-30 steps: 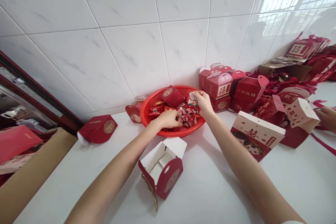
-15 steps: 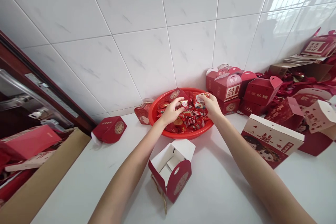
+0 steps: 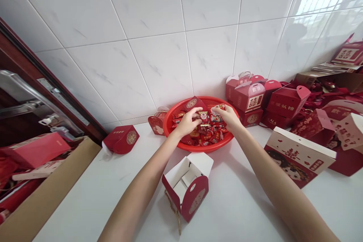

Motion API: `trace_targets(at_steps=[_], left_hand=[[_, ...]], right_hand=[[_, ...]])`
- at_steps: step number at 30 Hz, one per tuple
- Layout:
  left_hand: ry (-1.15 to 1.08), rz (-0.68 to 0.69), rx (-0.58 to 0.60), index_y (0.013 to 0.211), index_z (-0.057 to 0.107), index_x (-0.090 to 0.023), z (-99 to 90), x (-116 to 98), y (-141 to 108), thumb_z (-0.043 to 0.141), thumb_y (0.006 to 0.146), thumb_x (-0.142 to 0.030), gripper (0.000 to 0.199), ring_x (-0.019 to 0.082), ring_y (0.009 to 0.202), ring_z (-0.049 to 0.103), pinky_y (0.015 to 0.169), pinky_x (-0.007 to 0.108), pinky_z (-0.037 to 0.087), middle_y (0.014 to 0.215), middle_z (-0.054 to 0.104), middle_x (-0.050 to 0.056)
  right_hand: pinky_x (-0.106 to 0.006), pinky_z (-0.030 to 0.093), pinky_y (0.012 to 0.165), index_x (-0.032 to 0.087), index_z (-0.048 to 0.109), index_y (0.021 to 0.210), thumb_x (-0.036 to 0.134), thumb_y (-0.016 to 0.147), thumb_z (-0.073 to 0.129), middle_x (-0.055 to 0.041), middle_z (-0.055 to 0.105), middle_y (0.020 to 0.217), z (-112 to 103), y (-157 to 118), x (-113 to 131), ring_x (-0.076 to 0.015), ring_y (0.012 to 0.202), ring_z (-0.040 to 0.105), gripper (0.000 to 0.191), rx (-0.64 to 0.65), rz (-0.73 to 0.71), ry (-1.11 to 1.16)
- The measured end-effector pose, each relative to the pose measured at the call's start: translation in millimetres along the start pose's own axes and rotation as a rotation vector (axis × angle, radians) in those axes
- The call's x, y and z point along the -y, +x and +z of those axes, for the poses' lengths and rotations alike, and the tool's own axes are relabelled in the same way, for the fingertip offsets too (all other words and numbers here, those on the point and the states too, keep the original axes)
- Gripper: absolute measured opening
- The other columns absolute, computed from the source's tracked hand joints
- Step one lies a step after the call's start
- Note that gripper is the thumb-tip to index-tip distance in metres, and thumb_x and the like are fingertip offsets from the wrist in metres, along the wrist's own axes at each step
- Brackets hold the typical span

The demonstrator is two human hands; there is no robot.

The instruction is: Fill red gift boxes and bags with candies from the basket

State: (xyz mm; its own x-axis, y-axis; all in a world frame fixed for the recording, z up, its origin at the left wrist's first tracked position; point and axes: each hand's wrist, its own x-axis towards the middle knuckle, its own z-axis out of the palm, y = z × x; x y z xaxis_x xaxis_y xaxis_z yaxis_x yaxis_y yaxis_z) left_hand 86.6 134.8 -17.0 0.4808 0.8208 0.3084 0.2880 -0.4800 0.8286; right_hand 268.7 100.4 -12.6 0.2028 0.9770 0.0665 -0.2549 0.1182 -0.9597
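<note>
A red plastic basket (image 3: 208,148) against the tiled wall holds many red-wrapped candies (image 3: 207,136) and a small dark red box (image 3: 194,103). My left hand (image 3: 189,121) is over the basket's left half, its fingers around a gold-and-red wrapped candy (image 3: 203,115). Over the right half, my right hand (image 3: 229,116) pinches a red and white packet (image 3: 217,109). In front of the basket stands an open red box (image 3: 195,200) with a white inside and a rope handle.
A closed red box (image 3: 121,139) lies to the left, near a cardboard carton (image 3: 53,193) of red packages. Stacked red boxes (image 3: 249,96) and a cream-and-red box (image 3: 297,155) stand on the right. A door frame (image 3: 42,79) borders the left.
The view has shifted slightly, moving the scene a little right in the picture. Both hands remain over the basket, and the packet in my right hand is turned differently.
</note>
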Motion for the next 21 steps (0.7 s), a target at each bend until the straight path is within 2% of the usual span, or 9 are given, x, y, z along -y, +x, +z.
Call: trace_targets(at_steps=[4,7,13,17,21], left_hand=[[-0.019,-0.012,0.008,0.129,0.055,-0.015,-0.5,-2.5,-1.4,0.063,0.083,-0.017,0.047,0.020,0.095,0.070,0.088,0.033,0.055,0.096,0.074,0.006],[-0.018,0.004,0.015,0.129,0.055,-0.015,-0.6,-3.6,-1.7,0.064,0.084,-0.020,0.046,0.019,0.090,0.070,0.086,0.032,0.054,0.089,0.074,0.004],[-0.013,0.044,-0.022,0.126,0.056,-0.014,-0.7,-2.8,-0.9,0.061,0.087,-0.023,0.041,0.017,0.086,0.068,0.086,0.031,0.051,0.086,0.073,0.003],[-0.036,0.059,-0.021,0.124,0.056,-0.014,-1.1,-5.1,-1.0,0.063,0.085,-0.024,0.040,0.017,0.084,0.068,0.087,0.031,0.051,0.083,0.072,0.001],[-0.039,0.048,-0.011,0.108,0.060,-0.016,-0.8,-7.6,-2.2,0.059,0.087,-0.026,0.024,0.017,0.084,0.068,0.082,0.031,0.053,0.086,0.072,0.003]], right_hand=[[-0.033,0.057,0.067,0.020,0.066,0.077,0.032,0.052,0.089,-0.0033,0.074,0.075,-0.1,-4.8,4.2,-0.0223,0.071,0.070,0.036,0.159,0.023,-0.020],[-0.036,0.058,0.070,0.019,0.067,0.078,0.030,0.043,0.094,-0.0037,0.075,0.075,-0.3,-5.2,4.5,-0.0239,0.073,0.071,0.046,0.206,0.028,-0.005],[-0.037,0.059,0.070,0.018,0.070,0.076,0.032,0.038,0.096,-0.0053,0.077,0.078,0.4,-5.6,4.0,-0.0270,0.078,0.073,0.048,0.174,-0.021,0.034],[-0.035,0.059,0.067,0.018,0.071,0.072,0.030,0.036,0.097,-0.0039,0.076,0.076,2.2,-8.8,6.6,-0.0244,0.071,0.072,0.046,0.150,-0.046,0.065],[-0.034,0.059,0.065,0.018,0.071,0.069,0.028,0.039,0.095,-0.0033,0.075,0.071,1.9,-7.9,7.3,-0.0214,0.063,0.069,0.040,0.079,-0.050,0.110]])
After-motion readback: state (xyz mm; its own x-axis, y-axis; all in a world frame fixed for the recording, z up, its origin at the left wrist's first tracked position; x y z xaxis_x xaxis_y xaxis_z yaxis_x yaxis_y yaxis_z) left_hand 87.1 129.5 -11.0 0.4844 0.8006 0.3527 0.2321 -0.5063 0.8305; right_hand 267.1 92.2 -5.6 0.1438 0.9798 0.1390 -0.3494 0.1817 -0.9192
